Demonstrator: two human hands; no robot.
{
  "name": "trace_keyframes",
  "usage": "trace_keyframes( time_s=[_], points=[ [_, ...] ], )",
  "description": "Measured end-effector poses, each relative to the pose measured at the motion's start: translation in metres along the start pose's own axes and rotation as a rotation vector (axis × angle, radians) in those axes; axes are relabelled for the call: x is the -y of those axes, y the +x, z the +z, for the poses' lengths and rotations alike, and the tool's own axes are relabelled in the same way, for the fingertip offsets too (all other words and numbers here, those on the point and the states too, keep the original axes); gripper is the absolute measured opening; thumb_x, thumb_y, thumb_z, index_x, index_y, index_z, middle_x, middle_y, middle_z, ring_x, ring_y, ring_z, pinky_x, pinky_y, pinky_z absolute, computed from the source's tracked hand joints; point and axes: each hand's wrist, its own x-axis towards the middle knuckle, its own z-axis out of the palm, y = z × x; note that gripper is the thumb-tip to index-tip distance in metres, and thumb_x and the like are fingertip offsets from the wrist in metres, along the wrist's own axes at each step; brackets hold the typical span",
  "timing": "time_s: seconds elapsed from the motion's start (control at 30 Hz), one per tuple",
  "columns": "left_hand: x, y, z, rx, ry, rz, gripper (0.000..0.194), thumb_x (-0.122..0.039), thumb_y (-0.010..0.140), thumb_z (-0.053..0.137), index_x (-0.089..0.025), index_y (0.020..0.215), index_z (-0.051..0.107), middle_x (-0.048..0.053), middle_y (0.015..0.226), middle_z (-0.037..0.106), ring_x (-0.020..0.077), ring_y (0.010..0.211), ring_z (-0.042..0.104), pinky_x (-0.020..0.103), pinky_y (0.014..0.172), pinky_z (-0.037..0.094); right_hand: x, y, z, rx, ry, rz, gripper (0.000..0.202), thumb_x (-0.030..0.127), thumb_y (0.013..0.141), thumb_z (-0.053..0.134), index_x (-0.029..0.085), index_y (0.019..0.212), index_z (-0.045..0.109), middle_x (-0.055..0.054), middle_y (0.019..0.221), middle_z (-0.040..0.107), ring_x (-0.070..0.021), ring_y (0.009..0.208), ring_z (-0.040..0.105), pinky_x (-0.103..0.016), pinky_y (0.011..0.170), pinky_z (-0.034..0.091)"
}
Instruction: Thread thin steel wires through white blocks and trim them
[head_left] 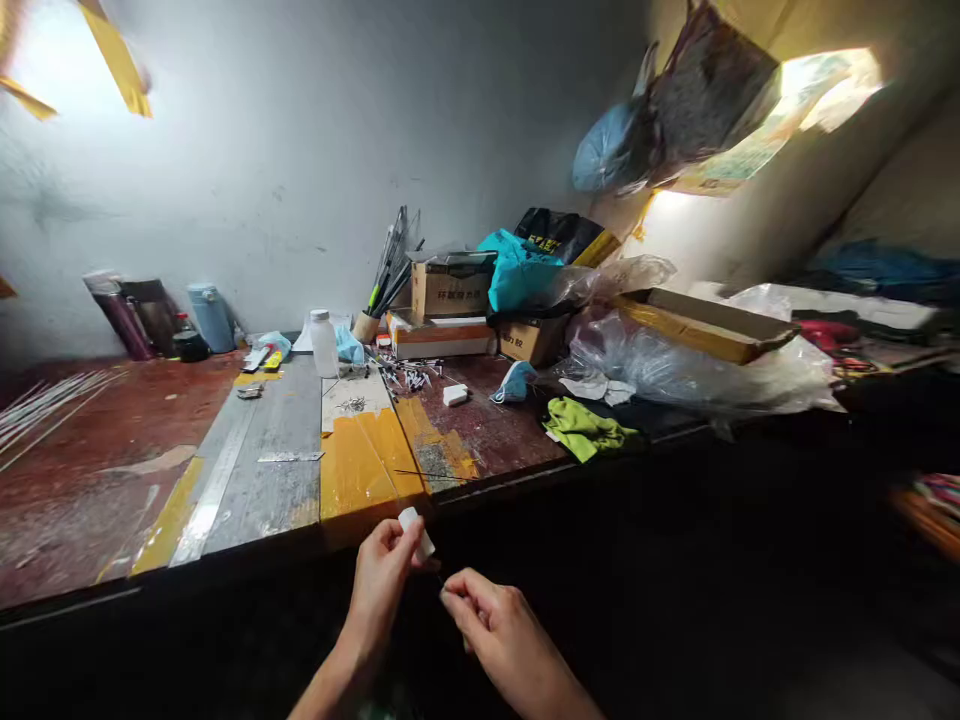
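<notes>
In the lower middle, my left hand [384, 570] is closed around a small white plastic piece [417, 535], held at a tilt just off the table's front edge. A thin pale line runs from near its top over the yellow tape. My right hand [491, 615] is beside it, lower and to the right, with thumb and forefinger pinched together. Something thin and dark shows at those fingertips, too small to name. On the table beyond lie dark thin rods [435, 474] and a second white block [454, 395].
A white bottle [324, 345], scattered small metal parts [412, 379], a steel ruler [217, 480] and a green cloth [589, 428] lie on the worktable. Cardboard boxes [454, 288] and clear plastic bags [675, 370] stand further back. Bags [705, 90] hang at upper right.
</notes>
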Motion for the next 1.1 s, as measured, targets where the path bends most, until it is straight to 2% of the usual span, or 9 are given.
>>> trace_keyframes(
  time_s=[0.2, 0.3, 0.4, 0.5, 0.63, 0.83, 0.97, 1.1],
  points=[
    [-0.007, 0.002, -0.006, -0.027, 0.010, 0.026, 0.040, -0.050, 0.064, 0.075, -0.013, 0.063, 0.058, -0.004, 0.054, 0.056, 0.0123, 0.047, 0.058, 0.028, 0.052, 0.054, 0.001, 0.003, 0.013, -0.009, 0.046, -0.061, 0.031, 0.032, 0.095, 0.039, 0.019, 0.075, 0.058, 0.006, 0.052, 0.047, -0.0092, 0.050, 0.046, -0.020, 0.051, 0.032],
    [-0.010, 0.000, -0.010, -0.034, 0.018, 0.030, 0.039, -0.048, 0.064, 0.076, -0.013, 0.063, 0.058, -0.004, 0.053, 0.057, 0.0125, 0.046, 0.059, 0.024, 0.049, 0.051, 0.000, 0.005, 0.021, 0.003, 0.070, -0.028, 0.017, 0.030, 0.091, 0.048, 0.020, 0.083, 0.060, 0.006, 0.054, 0.049, -0.0096, 0.050, 0.047, -0.019, 0.051, 0.033],
    [-0.009, -0.002, -0.011, -0.033, 0.019, 0.032, 0.038, -0.048, 0.064, 0.076, -0.014, 0.063, 0.058, -0.004, 0.053, 0.057, 0.0118, 0.045, 0.058, 0.024, 0.049, 0.050, -0.001, 0.005, 0.027, -0.042, 0.057, -0.020, 0.009, 0.028, 0.087, 0.054, 0.020, 0.085, 0.058, 0.006, 0.057, 0.049, -0.0096, 0.051, 0.045, -0.019, 0.050, 0.032],
    [-0.007, -0.002, -0.011, -0.023, 0.017, 0.024, 0.039, -0.048, 0.064, 0.076, -0.014, 0.063, 0.057, -0.004, 0.053, 0.058, 0.0126, 0.045, 0.059, 0.025, 0.050, 0.051, -0.004, 0.003, 0.029, -0.076, 0.051, -0.067, 0.022, 0.031, 0.093, 0.045, 0.020, 0.077, 0.054, 0.006, 0.057, 0.046, -0.0092, 0.051, 0.043, -0.019, 0.049, 0.031],
    [-0.003, -0.003, -0.009, -0.015, 0.018, 0.016, 0.040, -0.049, 0.062, 0.077, -0.014, 0.065, 0.058, -0.003, 0.054, 0.059, 0.0139, 0.045, 0.059, 0.026, 0.049, 0.050, -0.011, 0.000, 0.029, -0.040, 0.063, -0.076, 0.033, 0.033, 0.097, 0.036, 0.019, 0.074, 0.055, 0.005, 0.052, 0.048, -0.0093, 0.050, 0.046, -0.020, 0.052, 0.033],
    [-0.007, -0.012, -0.007, 0.048, -0.001, 0.050, 0.035, -0.047, 0.069, 0.073, -0.013, 0.066, 0.064, 0.000, 0.061, 0.061, 0.0152, 0.059, 0.058, 0.030, 0.063, 0.053, -0.013, -0.004, 0.031, -0.053, 0.026, -0.085, 0.025, 0.035, 0.096, 0.037, 0.021, 0.090, 0.056, 0.006, 0.054, 0.047, -0.0107, 0.051, 0.047, -0.021, 0.052, 0.034],
    [-0.016, -0.017, -0.009, 0.100, 0.008, 0.062, 0.031, -0.045, 0.075, 0.068, -0.014, 0.075, 0.067, 0.003, 0.069, 0.066, 0.0173, 0.067, 0.060, 0.030, 0.069, 0.052, -0.013, -0.014, 0.032, -0.054, 0.066, -0.057, 0.027, 0.039, 0.096, 0.038, 0.022, 0.089, 0.057, 0.006, 0.055, 0.044, -0.0109, 0.051, 0.045, -0.021, 0.051, 0.034],
    [-0.024, -0.018, -0.013, 0.110, 0.050, 0.056, 0.031, -0.045, 0.077, 0.066, -0.014, 0.076, 0.068, 0.004, 0.071, 0.070, 0.0167, 0.065, 0.061, 0.029, 0.070, 0.050, -0.025, -0.030, 0.039, -0.077, 0.114, -0.061, 0.032, 0.044, 0.095, 0.037, 0.022, 0.088, 0.058, 0.006, 0.053, 0.043, -0.0105, 0.047, 0.044, -0.020, 0.049, 0.034]
  ],
)
